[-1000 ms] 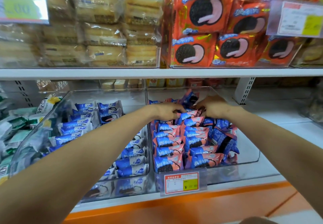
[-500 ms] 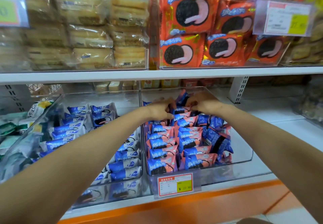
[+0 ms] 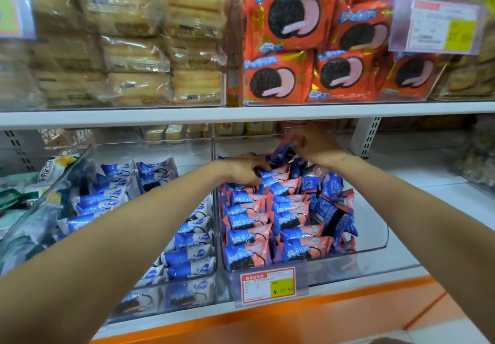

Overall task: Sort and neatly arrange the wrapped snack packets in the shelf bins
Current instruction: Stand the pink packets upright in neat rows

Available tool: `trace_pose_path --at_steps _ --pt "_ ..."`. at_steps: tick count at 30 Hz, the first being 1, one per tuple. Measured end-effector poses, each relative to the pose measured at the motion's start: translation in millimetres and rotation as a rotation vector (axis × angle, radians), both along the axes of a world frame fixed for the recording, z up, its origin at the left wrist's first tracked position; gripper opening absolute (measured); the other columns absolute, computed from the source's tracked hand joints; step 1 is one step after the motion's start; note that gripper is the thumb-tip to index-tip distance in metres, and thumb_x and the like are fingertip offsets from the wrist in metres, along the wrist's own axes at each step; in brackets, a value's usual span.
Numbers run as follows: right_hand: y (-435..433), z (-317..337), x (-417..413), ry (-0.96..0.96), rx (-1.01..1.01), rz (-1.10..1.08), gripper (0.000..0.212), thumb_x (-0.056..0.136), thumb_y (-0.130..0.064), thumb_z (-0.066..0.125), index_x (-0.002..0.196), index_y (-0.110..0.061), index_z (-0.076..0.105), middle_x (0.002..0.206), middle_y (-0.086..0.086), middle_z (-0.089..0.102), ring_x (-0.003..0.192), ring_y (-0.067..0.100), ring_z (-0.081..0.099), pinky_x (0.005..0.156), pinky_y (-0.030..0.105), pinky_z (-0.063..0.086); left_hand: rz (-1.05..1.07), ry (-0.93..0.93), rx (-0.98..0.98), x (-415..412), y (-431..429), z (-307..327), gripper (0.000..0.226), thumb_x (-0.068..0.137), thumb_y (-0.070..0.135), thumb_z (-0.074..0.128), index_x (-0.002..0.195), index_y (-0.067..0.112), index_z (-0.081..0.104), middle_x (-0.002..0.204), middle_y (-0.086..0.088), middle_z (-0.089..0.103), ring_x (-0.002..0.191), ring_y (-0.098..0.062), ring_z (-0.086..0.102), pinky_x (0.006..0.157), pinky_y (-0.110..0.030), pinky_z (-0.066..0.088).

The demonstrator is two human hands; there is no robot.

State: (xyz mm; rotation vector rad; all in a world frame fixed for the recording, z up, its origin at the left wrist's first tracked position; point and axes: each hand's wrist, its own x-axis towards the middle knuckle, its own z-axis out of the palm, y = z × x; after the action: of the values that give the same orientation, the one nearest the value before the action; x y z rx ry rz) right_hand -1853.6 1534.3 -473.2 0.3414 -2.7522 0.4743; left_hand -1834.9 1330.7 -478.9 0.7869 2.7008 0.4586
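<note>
One packet [image 3: 283,153] is lifted above the pile at 12 o'clock of the clear bin [image 3: 371,225], pinched in the curled fingers [image 3: 296,140] of the right hand [image 3: 314,144]. At its 8 o'clock the left hand [image 3: 241,169] lies relaxed, fingertips together on the back packets [image 3: 247,236], which stand in two rows; others lie jumbled at 3 o'clock. At 9 o'clock a second bin [image 3: 187,153] holds blue-white packs [image 3: 187,254]. The upper shelf [image 3: 160,118] sits close above the right hand. A price tag [image 3: 267,284] hangs at 6 o'clock.
</note>
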Motion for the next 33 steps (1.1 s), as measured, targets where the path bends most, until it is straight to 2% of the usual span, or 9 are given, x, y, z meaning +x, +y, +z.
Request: trace_pose_path --at_steps 3,6,10,13,17,22,25,29,33 --pt "2.5 0.9 -8.7 -0.030 -0.086 0.041 0.042 0.081 0.001 0.059 0.119 -0.017 0.057 0.119 0.004 0.061 0.109 0.022 0.058 0.081 0.032 0.049 0.005 -0.002 0.003 -0.3 0.3 -0.4 0.045 0.094 0.014 0.051 0.138 0.016 0.041 0.140 -0.006 0.041 0.121 -0.021 0.045 0.087 -0.021 0.034" --pt "-1.9 -4.9 -10.6 -0.158 0.057 0.062 0.065 0.077 0.002 0.065 0.133 -0.023 0.047 0.130 0.000 0.056 0.110 0.019 0.057 0.076 0.027 0.049 0.009 -0.005 -0.003 1.1 0.8 -0.6 0.045 0.095 0.015 0.050 0.139 0.018 0.040 0.140 -0.007 0.043 0.119 -0.022 0.047 0.084 -0.021 0.034" --pt "-6.4 -7.4 -12.0 -0.060 0.193 0.015 0.037 0.079 -0.009 0.067 0.113 -0.022 0.064 0.117 0.001 0.064 0.106 0.021 0.059 0.076 0.027 0.044 0.008 -0.018 -0.016 2.0 0.9 0.3 0.045 0.097 0.015 0.048 0.140 0.018 0.039 0.138 -0.009 0.044 0.120 -0.027 0.047 0.079 -0.020 0.032" --pt "-6.0 1.3 -9.0 -0.025 -0.020 0.023 0.032 0.078 -0.018 0.073 0.109 -0.013 0.065 0.111 0.007 0.065 0.103 0.025 0.060 0.077 0.029 0.045 0.011 -0.033 -0.013 1.2 -0.1 -0.4 0.045 0.096 0.015 0.048 0.140 0.020 0.039 0.141 -0.007 0.042 0.119 -0.025 0.047 0.084 -0.022 0.034" --pt "3.6 17.4 -7.6 -0.029 -0.219 0.004 0.049 0.079 -0.005 0.070 0.124 -0.001 0.052 0.122 0.014 0.057 0.114 0.028 0.052 0.090 0.030 0.042 0.030 -0.033 0.009 4.0 0.7 1.3 0.044 0.097 0.014 0.048 0.140 0.018 0.040 0.133 -0.010 0.049 0.117 -0.024 0.050 0.073 -0.019 0.035" --pt "12.3 18.0 -8.2 0.003 0.154 0.064 0.023 0.083 -0.005 0.062 0.106 -0.005 0.065 0.111 0.016 0.063 0.106 0.034 0.056 0.087 0.038 0.046 0.026 -0.020 0.019 8.2 1.4 3.1 0.044 0.097 0.013 0.048 0.140 0.015 0.040 0.137 -0.011 0.048 0.120 -0.025 0.048 0.081 -0.020 0.036" --pt "4.0 7.8 -8.0 -0.018 0.364 0.033 0.034 0.083 -0.006 0.059 0.115 -0.018 0.061 0.121 0.007 0.062 0.113 0.028 0.054 0.091 0.038 0.039 0.022 -0.025 0.022 7.7 0.6 2.2 0.044 0.096 0.013 0.049 0.139 0.015 0.040 0.137 -0.009 0.047 0.117 -0.023 0.049 0.079 -0.016 0.033" --pt "-2.8 -1.4 -7.6 0.035 0.416 0.079 0.053 0.077 -0.002 0.061 0.121 -0.030 0.054 0.131 0.000 0.049 0.126 0.025 0.038 0.101 0.039 0.024 0.020 -0.034 0.043 6.2 -0.7 1.3 0.044 0.095 0.014 0.051 0.137 0.016 0.041 0.139 -0.005 0.045 0.111 -0.017 0.049 0.084 -0.020 0.035" --pt "-1.7 0.2 -7.3 -0.067 0.471 0.152 0.025 0.085 -0.025 0.060 0.106 -0.038 0.066 0.121 -0.004 0.049 0.121 0.024 0.039 0.099 0.039 0.027 0.020 -0.043 0.049 3.5 -1.5 1.2 0.042 0.095 0.015 0.051 0.136 0.016 0.042 0.136 -0.006 0.046 0.111 -0.018 0.049 0.084 -0.023 0.037"
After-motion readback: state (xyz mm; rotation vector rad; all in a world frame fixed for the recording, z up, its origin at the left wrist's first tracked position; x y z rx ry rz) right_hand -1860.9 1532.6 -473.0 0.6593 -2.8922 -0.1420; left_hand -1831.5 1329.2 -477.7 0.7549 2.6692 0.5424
